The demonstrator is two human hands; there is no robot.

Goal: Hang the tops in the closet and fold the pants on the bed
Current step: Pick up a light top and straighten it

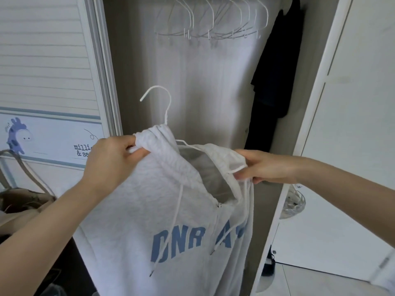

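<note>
A light grey hoodie [154, 210] with blue letters and white drawstrings hangs in front of the open closet. A white wire hanger [164, 107] sticks up out of its neck opening, hook free in the air. My left hand [111, 159] grips the bunched collar at the left. My right hand [263, 167] pinches the hood edge and a drawstring at the right. Most of the hanger is hidden inside the fabric.
Several bare white hangers [211, 20] hang on the closet rail above. A dark garment [275, 73] hangs at the closet's right side. A white closet door [333, 124] stands open on the right. A sliding door with a blue animal sticker [16, 135] is left.
</note>
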